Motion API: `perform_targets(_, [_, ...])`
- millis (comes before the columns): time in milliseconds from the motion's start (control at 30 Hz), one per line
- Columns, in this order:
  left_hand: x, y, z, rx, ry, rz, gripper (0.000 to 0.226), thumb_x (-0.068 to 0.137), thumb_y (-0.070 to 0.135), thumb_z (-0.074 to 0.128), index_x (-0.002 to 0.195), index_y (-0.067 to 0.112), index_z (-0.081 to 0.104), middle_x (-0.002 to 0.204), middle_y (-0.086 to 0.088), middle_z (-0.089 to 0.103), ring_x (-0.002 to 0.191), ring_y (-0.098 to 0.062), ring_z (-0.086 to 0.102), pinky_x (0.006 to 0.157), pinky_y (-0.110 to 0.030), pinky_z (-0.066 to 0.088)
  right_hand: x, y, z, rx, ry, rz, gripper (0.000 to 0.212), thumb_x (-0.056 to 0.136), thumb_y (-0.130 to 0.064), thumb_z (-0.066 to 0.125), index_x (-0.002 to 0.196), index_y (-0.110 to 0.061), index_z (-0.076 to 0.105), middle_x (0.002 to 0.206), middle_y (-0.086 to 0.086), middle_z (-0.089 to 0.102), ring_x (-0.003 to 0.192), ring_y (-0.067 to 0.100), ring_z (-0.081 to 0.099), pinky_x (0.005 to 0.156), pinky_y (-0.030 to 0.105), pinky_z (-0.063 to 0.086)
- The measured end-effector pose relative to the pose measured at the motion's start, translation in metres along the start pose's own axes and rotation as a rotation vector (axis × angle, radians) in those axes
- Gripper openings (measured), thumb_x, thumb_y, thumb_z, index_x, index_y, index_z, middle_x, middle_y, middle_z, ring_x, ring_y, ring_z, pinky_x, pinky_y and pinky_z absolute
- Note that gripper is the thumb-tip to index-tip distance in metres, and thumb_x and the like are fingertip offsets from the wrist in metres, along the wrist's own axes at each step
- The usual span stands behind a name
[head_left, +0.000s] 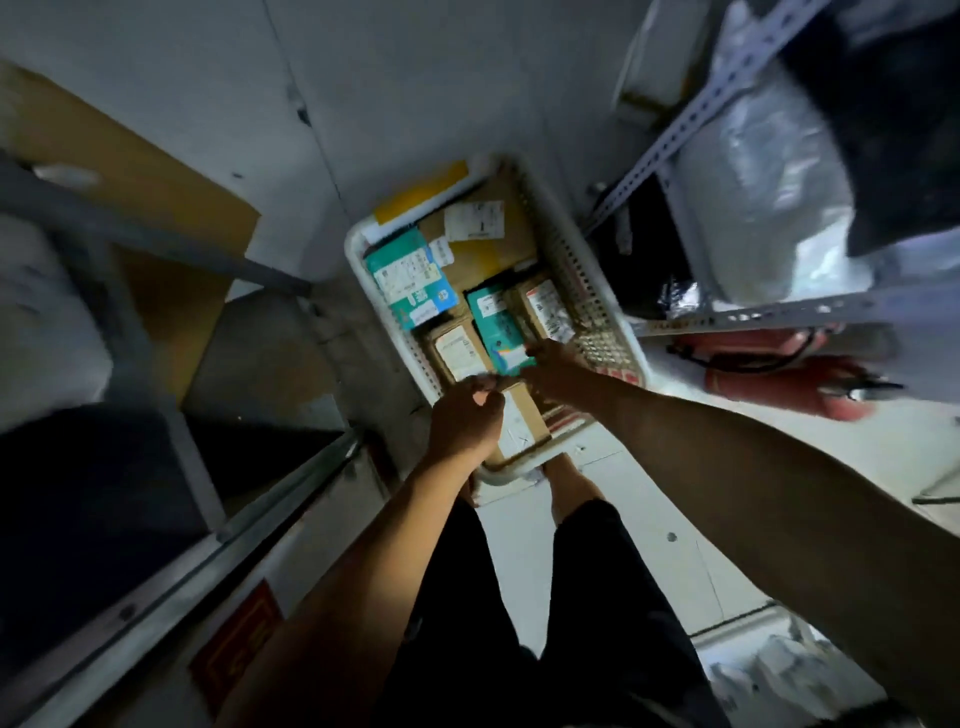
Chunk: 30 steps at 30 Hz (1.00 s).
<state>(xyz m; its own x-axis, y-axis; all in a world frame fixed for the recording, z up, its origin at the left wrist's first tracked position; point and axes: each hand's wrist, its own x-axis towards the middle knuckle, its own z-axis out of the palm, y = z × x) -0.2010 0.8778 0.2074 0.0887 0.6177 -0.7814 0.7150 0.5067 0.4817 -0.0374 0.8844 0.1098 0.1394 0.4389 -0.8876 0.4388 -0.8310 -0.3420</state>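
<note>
White basket (358, 260): plastic with mesh sides, sits on the floor between the shelves, stuffed with parcels.
Small teal box (498, 322): in the near-right part of the basket, squeezed between the left brown parcel (457, 348) and the right brown parcel (545, 309).
Right hand (553, 371): comes in from the right with its fingers curled onto the near end of the small teal box, so it's grasping that.
Left hand (462, 415): just left of the right hand, fingers curled over the near parcels. It's pretty blurry, so honestly can't tell if it's got hold of anything.
Cardboard parcel (522, 426): white label on top, at the basket's near end, right beside the left hand.
Big teal box (410, 280): far-left in the basket, labels up.
Fire extinguishers (779, 387): red, lying on the floor right of the basket, below the metal rack (727, 88).
</note>
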Motion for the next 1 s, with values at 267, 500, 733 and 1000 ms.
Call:
perform_targets(267, [-0.061,0.093,-0.010,0.271,-0.165,0.272,0.024,0.101,0.030,0.055,0.122,0.025,0.065,0.119,0.002,0.067,0.097,-0.018,0.062,0.078,-0.025,0.048,-0.188,0.020,-0.062,0.224,0.181,-0.052,0.016,0.096,-0.017,0.062,0.112,-0.013,0.062,0.091,0.014,0.062,0.070,0.024,0.059,0.063,0.035,0.050])
perform_targets(500, [-0.106,0.117,0.056,0.690,-0.401,0.492,0.026,0.096,0.033,0.059,0.112,0.017,0.071,0.119,-0.010,0.070,0.108,-0.030,0.065,0.095,-0.036,0.054,-0.268,0.086,-0.052,0.439,0.370,0.099,0.030,0.095,-0.032,0.062,0.121,-0.018,0.057,0.097,0.012,0.071,0.085,0.026,0.070,0.077,0.040,0.060])
perform_targets(733, [-0.150,0.129,0.150,1.021,-0.535,0.657,0.023,0.094,0.028,0.057,0.104,0.015,0.073,0.104,-0.008,0.072,0.101,-0.029,0.066,0.088,-0.033,0.052,-0.299,0.191,-0.045,0.731,0.448,0.161,0.048,0.096,-0.030,0.062,0.140,-0.013,0.049,0.113,0.015,0.067,0.096,0.026,0.070,0.083,0.040,0.062])
perform_targets(1000, [-0.206,0.181,0.310,1.301,-0.619,0.799,0.023,0.092,0.024,0.055,0.079,0.011,0.070,0.085,-0.007,0.068,0.082,-0.028,0.058,0.071,-0.029,0.042,-0.353,0.344,-0.090,0.938,0.533,0.243,0.047,0.095,-0.025,0.060,0.138,-0.009,0.050,0.113,0.021,0.069,0.082,0.024,0.066,0.081,0.044,0.060])
